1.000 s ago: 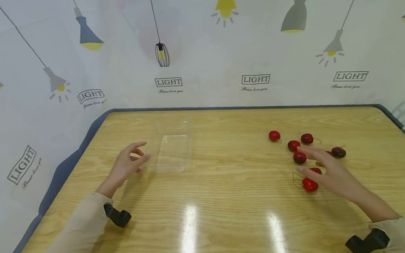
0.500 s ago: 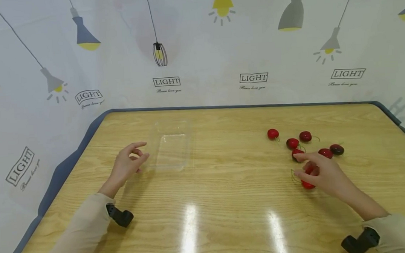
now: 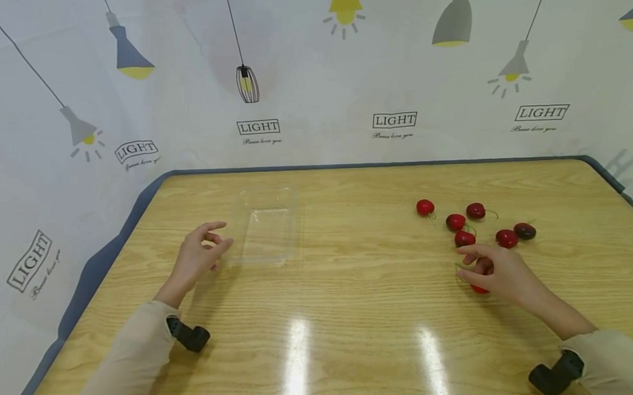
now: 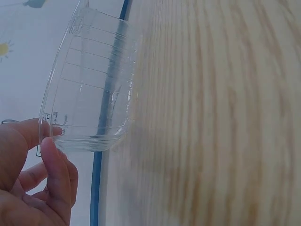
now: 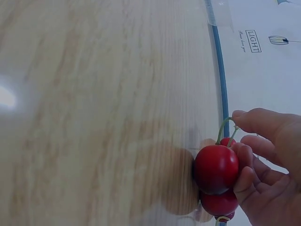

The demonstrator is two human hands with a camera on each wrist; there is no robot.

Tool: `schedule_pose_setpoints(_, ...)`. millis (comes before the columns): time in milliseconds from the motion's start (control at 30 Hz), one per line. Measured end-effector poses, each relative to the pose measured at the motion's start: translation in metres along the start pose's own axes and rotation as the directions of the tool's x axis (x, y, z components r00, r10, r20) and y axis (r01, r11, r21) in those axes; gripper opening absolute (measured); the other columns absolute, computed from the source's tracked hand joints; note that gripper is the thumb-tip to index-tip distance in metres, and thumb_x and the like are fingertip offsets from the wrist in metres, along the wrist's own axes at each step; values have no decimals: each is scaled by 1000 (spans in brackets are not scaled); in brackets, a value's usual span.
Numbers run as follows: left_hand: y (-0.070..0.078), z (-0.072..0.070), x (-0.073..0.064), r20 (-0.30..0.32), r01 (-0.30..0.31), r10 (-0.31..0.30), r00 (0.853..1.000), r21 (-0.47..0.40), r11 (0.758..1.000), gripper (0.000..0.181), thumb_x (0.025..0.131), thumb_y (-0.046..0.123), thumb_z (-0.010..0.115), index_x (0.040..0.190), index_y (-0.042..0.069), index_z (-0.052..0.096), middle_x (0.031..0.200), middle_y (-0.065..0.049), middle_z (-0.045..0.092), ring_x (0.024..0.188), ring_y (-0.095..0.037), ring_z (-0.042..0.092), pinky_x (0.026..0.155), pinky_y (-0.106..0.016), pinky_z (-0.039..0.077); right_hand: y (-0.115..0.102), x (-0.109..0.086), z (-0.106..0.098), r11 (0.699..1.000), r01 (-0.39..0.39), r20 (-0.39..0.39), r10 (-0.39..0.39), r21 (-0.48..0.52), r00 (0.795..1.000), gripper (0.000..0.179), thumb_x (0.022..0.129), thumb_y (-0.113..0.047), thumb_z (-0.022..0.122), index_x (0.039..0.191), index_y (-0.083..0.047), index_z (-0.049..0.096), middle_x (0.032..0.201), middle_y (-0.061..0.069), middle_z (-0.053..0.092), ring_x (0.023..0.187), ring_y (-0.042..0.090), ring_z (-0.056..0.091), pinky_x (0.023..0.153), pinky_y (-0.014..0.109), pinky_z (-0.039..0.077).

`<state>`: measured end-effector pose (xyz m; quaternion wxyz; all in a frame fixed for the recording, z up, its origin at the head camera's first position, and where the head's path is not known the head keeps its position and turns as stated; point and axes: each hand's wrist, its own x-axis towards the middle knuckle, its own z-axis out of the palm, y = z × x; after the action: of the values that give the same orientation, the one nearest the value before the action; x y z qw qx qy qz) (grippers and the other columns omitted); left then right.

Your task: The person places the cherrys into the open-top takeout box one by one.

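Observation:
In the head view my left hand (image 3: pixel 199 252) hovers beside a clear plastic box (image 3: pixel 267 238), thumb and forefinger apart with nothing between them. The left wrist view has those fingertips right at the rim of the box (image 4: pixel 89 89). On the right, my right hand (image 3: pixel 502 275) reaches low over two red cherries, thumb and forefinger spread. One cherry (image 3: pixel 479 289) is partly hidden under the thumb; another shows between the fingers. Seen from the right wrist, a red cherry (image 5: pixel 216 169) with green stems lies right at the thumb and fingertips of the hand (image 5: pixel 273 165).
Several more cherries lie loose beyond the right hand, among them a bright red one (image 3: pixel 425 207) and a dark one (image 3: pixel 525 231). Everything rests on a wooden table (image 3: pixel 353 302) with a blue edge. Behind it hangs a white sheet (image 3: pixel 317 103) printed with lamps.
The right hand has moved left and down over the nearest cherries, and its thumb and forefinger have come a little closer together. The left hand stays beside the box.

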<state>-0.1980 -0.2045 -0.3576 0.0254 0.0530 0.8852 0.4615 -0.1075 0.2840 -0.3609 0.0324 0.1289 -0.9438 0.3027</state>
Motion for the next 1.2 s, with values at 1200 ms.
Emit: schedule_pose_setpoints(1200,-1,6,-1,-31,33,-36,999,-91,995,46,86,13,57,128,1,43,83,-13,50,51,-17,52,47,-32,48,3,-6,0,999,4,-96,-7,-33,995,29,72,-11,72,97,1,65,75,0,58,62,3,46,50,20,41)
